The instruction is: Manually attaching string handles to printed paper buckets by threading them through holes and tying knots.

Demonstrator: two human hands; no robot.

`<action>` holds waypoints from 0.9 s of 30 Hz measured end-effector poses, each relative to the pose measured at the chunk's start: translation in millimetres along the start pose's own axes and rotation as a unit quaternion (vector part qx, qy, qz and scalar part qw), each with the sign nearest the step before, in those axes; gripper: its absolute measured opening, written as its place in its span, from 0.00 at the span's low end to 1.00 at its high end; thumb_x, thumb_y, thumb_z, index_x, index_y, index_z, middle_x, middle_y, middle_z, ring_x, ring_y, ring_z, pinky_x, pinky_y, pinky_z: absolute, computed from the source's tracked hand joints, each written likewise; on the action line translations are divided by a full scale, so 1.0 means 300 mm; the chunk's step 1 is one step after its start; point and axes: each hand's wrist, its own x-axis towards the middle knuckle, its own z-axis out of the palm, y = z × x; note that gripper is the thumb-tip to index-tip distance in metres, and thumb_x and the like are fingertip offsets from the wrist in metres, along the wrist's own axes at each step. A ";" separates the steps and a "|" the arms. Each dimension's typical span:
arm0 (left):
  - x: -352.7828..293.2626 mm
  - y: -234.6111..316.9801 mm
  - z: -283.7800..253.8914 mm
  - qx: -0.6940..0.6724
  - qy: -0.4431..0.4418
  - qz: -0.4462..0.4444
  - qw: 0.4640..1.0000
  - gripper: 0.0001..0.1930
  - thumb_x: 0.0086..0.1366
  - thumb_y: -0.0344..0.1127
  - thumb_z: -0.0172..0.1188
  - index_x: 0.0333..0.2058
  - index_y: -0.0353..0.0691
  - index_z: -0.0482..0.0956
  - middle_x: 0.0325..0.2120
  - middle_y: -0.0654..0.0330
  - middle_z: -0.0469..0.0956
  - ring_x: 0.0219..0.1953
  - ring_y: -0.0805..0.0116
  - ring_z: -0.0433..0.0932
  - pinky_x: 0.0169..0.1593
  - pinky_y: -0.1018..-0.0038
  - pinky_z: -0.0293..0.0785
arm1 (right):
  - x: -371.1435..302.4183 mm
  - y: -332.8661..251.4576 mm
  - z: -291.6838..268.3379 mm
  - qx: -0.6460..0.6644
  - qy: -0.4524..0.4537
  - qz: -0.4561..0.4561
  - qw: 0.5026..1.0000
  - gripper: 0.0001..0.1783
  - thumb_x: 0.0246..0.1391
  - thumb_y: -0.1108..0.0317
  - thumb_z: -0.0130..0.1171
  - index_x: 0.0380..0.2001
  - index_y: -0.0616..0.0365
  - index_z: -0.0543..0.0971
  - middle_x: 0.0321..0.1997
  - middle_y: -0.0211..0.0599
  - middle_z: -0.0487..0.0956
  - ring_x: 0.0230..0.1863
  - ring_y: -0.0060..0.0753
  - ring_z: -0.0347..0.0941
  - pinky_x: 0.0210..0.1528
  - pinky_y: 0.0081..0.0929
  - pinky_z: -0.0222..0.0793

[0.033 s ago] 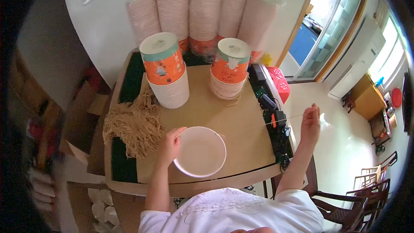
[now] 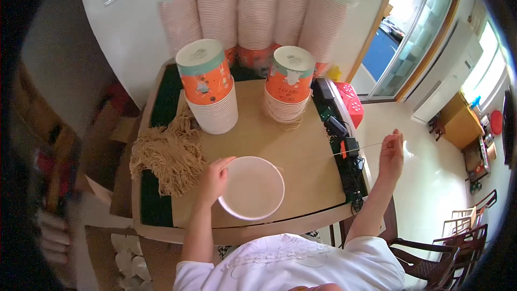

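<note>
While a messy heap of tan string (image 2: 168, 156) lies on the left of the worktop (image 2: 301, 148), a tall stack of orange and white tubs (image 2: 207, 86) stands upside down just behind it. The left hand (image 2: 214, 183) is bent and holds the left edge of a white tub (image 2: 251, 189), open top showing, near the worktop's front. I can't tell if its bottom touches. Next come black cords (image 2: 353, 175). Last, the right hand (image 2: 392, 153), fingertips pinched together, holds a thin thread (image 2: 371, 145) that runs tight to the left over the cords.
</note>
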 end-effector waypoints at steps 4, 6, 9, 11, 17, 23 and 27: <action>0.046 0.080 0.018 0.050 -0.086 -0.049 0.994 0.17 0.55 0.26 0.48 0.43 0.48 0.76 0.36 0.55 0.77 0.35 0.57 0.76 0.38 0.67 0.72 | -0.031 -0.074 0.096 0.046 -0.034 -0.010 0.998 0.17 0.53 0.79 0.50 0.46 0.71 0.66 0.41 0.44 0.72 0.38 0.28 0.69 0.43 0.19 0.70; 0.060 0.082 0.030 0.038 -0.085 -0.036 0.995 0.17 0.55 0.26 0.48 0.43 0.49 0.76 0.36 0.55 0.77 0.35 0.57 0.76 0.37 0.67 0.72 | -0.035 -0.099 0.120 0.097 -0.085 0.000 0.992 0.21 0.55 0.78 0.47 0.52 0.70 0.60 0.41 0.45 0.72 0.39 0.30 0.68 0.45 0.22 0.68; 0.092 0.015 0.060 0.017 -0.086 0.011 0.996 0.16 0.56 0.27 0.48 0.42 0.49 0.76 0.36 0.55 0.76 0.35 0.57 0.76 0.37 0.67 0.72 | -0.072 -0.096 0.223 0.136 -0.087 0.011 0.987 0.18 0.56 0.76 0.45 0.50 0.69 0.62 0.36 0.42 0.71 0.35 0.29 0.66 0.42 0.23 0.67; 0.099 -0.008 0.054 0.012 -0.083 0.040 0.996 0.16 0.56 0.27 0.48 0.42 0.48 0.76 0.36 0.56 0.76 0.36 0.57 0.75 0.38 0.68 0.72 | -0.087 -0.092 0.248 0.074 -0.187 -0.008 0.979 0.14 0.56 0.75 0.45 0.46 0.68 0.65 0.31 0.36 0.68 0.29 0.24 0.61 0.35 0.17 0.63; 0.072 0.211 -0.016 0.133 0.038 0.137 0.981 0.15 0.53 0.24 0.52 0.41 0.40 0.75 0.32 0.57 0.75 0.38 0.58 0.73 0.42 0.66 0.69 | -0.259 0.099 0.277 -0.420 -0.153 0.083 0.891 0.04 0.53 0.69 0.52 0.30 0.58 0.73 0.29 0.30 0.73 0.23 0.15 0.63 0.19 0.11 0.56; -0.036 0.301 -0.040 -0.072 0.014 0.034 0.997 0.16 0.52 0.23 0.58 0.42 0.37 0.75 0.33 0.59 0.75 0.36 0.69 0.73 0.42 0.75 0.69 | -0.424 0.401 0.367 -0.563 -0.418 0.212 0.680 0.07 0.52 0.73 0.52 0.34 0.62 0.77 0.29 0.38 0.78 0.30 0.24 0.72 0.33 0.21 0.68; -0.075 0.322 -0.041 -0.198 -0.015 0.004 0.980 0.18 0.51 0.27 0.62 0.43 0.42 0.75 0.32 0.64 0.75 0.31 0.75 0.72 0.38 0.79 0.70 | -0.441 0.463 0.421 -0.554 -0.478 0.180 0.657 0.07 0.51 0.70 0.53 0.32 0.60 0.77 0.27 0.45 0.77 0.28 0.39 0.76 0.30 0.30 0.70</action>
